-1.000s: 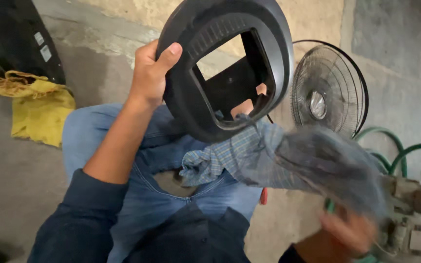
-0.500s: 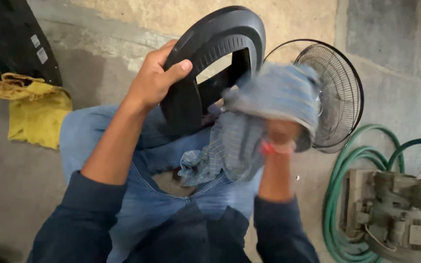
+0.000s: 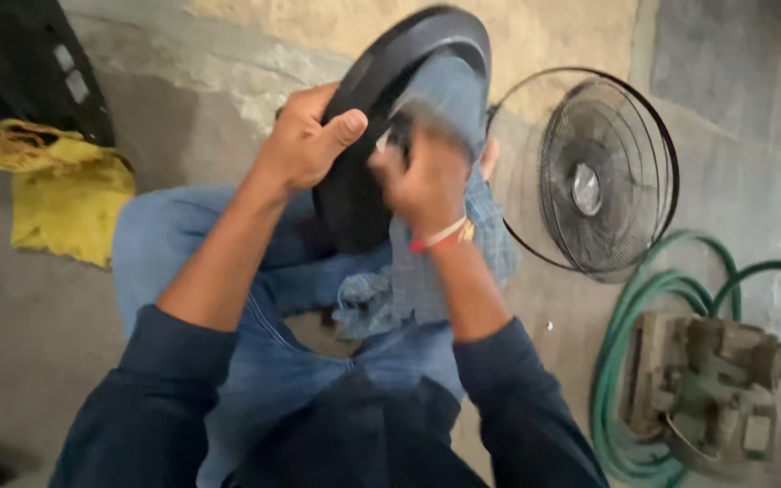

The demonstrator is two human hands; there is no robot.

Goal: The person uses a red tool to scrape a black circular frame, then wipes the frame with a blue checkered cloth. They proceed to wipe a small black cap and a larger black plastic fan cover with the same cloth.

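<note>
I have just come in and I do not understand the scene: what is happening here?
A seated person holds a black welding mask up over the knees. The left hand grips its rim, and the right hand presses a bluish checked cloth against it; the hand is blurred. A wire fan guard, a green hose and a yellow rag lie on the concrete floor.

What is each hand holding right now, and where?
Left hand grips the black plastic shell by its curved outer edge; right hand presses a blue-grey checked cloth against it.
</note>
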